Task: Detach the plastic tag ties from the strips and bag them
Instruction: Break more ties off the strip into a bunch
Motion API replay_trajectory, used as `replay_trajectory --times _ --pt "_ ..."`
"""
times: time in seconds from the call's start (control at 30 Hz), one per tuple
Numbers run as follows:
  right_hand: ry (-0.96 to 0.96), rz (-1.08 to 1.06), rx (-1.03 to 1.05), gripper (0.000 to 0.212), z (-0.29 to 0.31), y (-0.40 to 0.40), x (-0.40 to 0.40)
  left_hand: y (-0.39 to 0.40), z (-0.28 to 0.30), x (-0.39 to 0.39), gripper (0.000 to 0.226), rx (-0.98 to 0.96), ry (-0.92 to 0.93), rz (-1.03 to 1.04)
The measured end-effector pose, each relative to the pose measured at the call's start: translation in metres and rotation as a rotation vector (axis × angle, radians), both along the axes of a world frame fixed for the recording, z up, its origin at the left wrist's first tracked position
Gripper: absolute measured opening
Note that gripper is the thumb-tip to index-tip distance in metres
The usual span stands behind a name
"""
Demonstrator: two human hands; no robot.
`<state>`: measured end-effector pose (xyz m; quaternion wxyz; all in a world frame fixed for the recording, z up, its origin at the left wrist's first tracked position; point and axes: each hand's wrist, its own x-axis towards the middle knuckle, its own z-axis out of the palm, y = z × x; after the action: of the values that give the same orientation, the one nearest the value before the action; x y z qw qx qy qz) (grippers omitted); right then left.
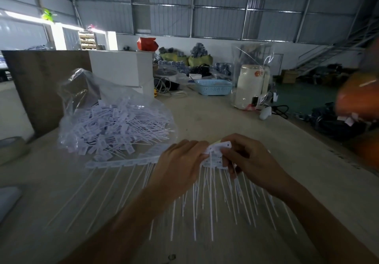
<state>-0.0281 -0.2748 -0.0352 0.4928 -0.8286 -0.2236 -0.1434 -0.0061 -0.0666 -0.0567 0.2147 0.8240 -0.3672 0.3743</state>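
Hands meet at lower centre: the left hand [180, 161] steadies the strip [123, 162] while the right hand [246, 159] pinches a tag tie [220, 145], probably to snap it off. The open bag [114, 124] waits upper left, within easy reach.

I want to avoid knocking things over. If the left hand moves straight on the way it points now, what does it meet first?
The left hand points toward the right hand, so it would likely meet the tag heads pinched between them first, then the right hand's fingers. Depth is hard to judge here.
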Motion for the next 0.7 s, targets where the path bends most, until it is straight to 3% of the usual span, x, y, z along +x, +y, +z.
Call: replay_trajectory --times 0.2,0.37,0.7 --pt "-0.217 -0.064 -0.129 0.020 0.0038 0.0048 -0.0036 -0.0018 -0.0048 0.0037 0.030 -0.093 0.046 -0.032" --pt "-0.399 -0.140 -0.321 0.018 0.0002 0.0047 -0.0029 -0.0044 -0.0073 0.0069 0.029 -0.212 0.225 -0.091" --pt "-0.341 -0.205 -0.125 0.016 -0.0031 0.0052 -0.0016 -0.0043 -0.0068 0.0006 0.027 -0.208 0.156 -0.057"
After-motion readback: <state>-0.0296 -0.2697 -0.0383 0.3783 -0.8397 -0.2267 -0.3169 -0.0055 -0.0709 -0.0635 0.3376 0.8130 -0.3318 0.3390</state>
